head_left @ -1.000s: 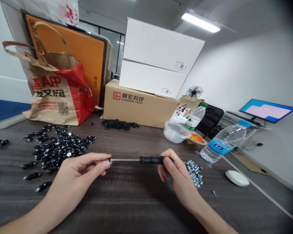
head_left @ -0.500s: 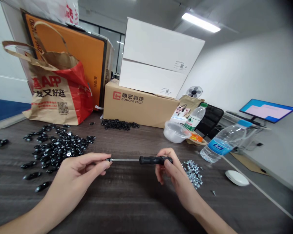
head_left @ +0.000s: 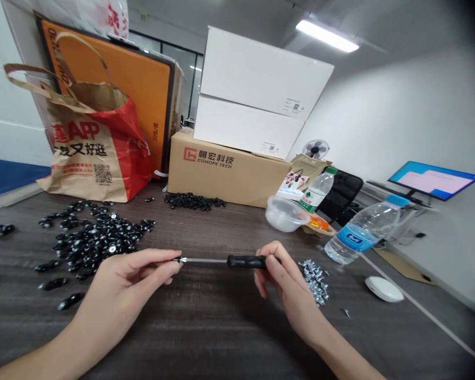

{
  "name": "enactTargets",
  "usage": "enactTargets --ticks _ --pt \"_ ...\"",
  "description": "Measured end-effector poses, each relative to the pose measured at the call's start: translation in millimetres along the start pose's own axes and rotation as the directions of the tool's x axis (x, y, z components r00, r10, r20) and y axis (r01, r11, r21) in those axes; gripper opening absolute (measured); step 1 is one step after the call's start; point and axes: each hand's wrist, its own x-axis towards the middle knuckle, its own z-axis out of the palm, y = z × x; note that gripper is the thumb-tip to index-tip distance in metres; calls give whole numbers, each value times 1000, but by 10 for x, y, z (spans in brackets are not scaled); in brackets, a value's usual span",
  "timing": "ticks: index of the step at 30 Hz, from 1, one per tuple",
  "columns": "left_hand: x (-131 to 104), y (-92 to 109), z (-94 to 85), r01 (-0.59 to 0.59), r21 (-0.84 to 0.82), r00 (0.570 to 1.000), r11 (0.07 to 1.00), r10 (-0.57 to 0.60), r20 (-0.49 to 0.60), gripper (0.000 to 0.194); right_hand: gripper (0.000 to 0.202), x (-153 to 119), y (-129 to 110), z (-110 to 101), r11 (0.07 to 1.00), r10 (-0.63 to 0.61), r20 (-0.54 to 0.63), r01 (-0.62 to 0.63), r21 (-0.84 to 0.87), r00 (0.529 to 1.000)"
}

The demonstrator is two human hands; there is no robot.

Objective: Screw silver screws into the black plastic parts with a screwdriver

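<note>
Screwdriver [head_left: 233, 261]: slender shiny metal shaft [head_left: 206, 260], black handle [head_left: 245, 262], level above the wood-grained tabletop [head_left: 221, 327], between your hands.
Left hand [head_left: 132, 277]: you pinch a small black piece [head_left: 177, 259] at the shaft's tip.
Right hand [head_left: 283, 274]: your thumb and fingers hold the handle's end.
Black pieces [head_left: 97, 240]: glossy, rounded, heaped toward the tabletop's left edge.
Screws [head_left: 315, 282]: bright silvery metal, piled toward the tabletop's right edge.

The screwdriver [head_left: 241, 262] is over the bench [head_left: 206, 332], its tip maybe at one part [head_left: 177, 259], with a pile of parts [head_left: 97, 237] left, screws [head_left: 315, 282] right and a box [head_left: 225, 171] behind.
</note>
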Motion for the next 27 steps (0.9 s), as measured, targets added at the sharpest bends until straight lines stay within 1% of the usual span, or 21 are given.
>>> enactTargets --ticks 2,3,7,9,12,13,17,19,21,23,27 --pt "1 -2 4 -16 17 1000 1000 16 -1 21 36 11 14 -5 998 -22 -35 20 -54 999" --pt "4 -3 6 -16 21 1000 1000 16 -3 20 37 11 16 -9 999 -17 -24 15 -48 1000" --pt "28 -1 8 7 -7 1000 1000 -7 -18 21 23 -7 9 -20 997 64 108 -67 28 992" --pt "27 -5 4 17 -16 1000 1000 -18 -17 22 22 -7 12 -19 999 47 93 -46 -11 995" --pt "6 -20 -9 17 -8 1000 1000 -17 -10 21 37 11 20 -14 997 -2 11 3 -82 1000" --pt "-1 -25 -13 14 -3 1000 1000 -15 -8 21 39 15 19 -13 997 4 11 -3 -71 1000" --pt "-4 -29 -21 24 -7 1000 1000 -24 -10 22 27 9 6 -17 996 55 120 -63 68 991" --pt "7 -22 -16 29 -7 999 1000 -29 -14 23 22 5 17 -18 998 34 106 -40 54 994" --pt "14 -16 -7 25 -2 1000 1000 -25 -14 22 28 9 35 -16 1000 -6 42 6 -16 999" --pt "13 -16 0 17 0 1000 1000 -17 -12 22 34 15 41 -12 999 -17 12 18 -51 1000" --pt "6 -25 0 23 -13 1000 1000 -23 -12 22 24 18 14 -3 999 42 86 -45 26 995"
